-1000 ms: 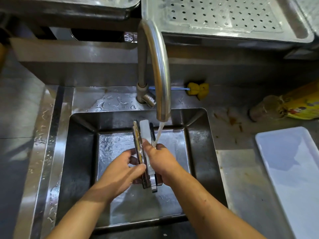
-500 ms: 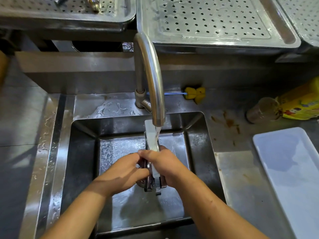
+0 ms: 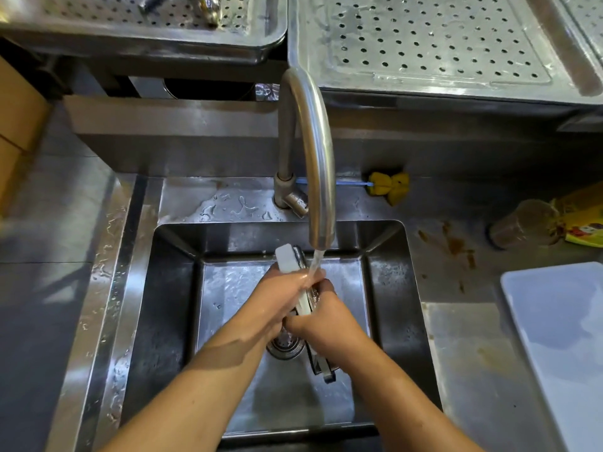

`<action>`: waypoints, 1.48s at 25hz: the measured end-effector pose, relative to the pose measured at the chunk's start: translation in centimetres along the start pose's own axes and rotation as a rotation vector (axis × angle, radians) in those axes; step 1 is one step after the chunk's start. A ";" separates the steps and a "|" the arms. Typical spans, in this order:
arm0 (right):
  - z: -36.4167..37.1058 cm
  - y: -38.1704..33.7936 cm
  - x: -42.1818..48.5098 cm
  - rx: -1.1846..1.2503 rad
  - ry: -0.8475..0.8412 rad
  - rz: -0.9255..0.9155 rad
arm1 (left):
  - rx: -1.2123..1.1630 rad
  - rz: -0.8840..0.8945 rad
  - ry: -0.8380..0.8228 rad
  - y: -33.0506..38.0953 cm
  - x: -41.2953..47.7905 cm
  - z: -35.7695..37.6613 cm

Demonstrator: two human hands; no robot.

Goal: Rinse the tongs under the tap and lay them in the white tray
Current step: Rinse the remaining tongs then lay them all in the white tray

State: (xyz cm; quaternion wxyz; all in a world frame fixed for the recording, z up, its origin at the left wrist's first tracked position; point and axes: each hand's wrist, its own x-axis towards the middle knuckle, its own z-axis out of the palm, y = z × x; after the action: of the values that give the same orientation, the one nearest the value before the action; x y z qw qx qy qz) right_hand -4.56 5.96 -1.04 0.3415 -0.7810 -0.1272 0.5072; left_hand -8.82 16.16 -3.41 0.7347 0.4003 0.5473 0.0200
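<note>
Head view: the left hand has slid up the tongs into the stream from the tap, both hands clamped on them over the sink, so rinsing continues and the tray waits.

Dim, warm indoor light from above. Hard glare on tap spout and wet sink rim. Deep shadow across left bench and sink walls. Wide-angle bend at edges. Slight softness at far right, white tray bluish, washed out.
</note>
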 end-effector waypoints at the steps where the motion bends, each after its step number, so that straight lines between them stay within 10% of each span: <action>1: -0.4 0.5 -0.4 0.071 -0.015 -0.020 | -0.021 -0.027 -0.026 0.2 0.4 0.2; 8: -0.5 1.5 -1.2 0.175 -0.071 0.017 | -0.412 -0.208 0.003 -1.9 1.8 1.2; 14: -0.7 1.6 -0.5 0.179 -0.089 0.082 | -0.196 -0.148 -0.027 -0.8 1.7 0.7; 23: 0.3 2.3 -1.1 -0.755 0.278 -0.289 | -0.356 -0.127 0.186 -1.5 1.3 1.9; 28: -1.1 1.1 -0.7 -0.127 0.042 -0.133 | -0.510 -0.123 0.081 -1.0 1.8 0.9; 37: -2.5 -1.2 2.0 0.214 -0.181 0.075 | -0.384 0.048 -0.214 0.1 2.4 -0.5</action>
State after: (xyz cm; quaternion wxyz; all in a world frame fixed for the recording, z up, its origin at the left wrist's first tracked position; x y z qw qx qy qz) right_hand -1.27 6.90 -1.02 0.3908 -0.6952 -0.0733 0.5988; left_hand -8.23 17.56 -5.28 0.8507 0.2658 0.4426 0.0990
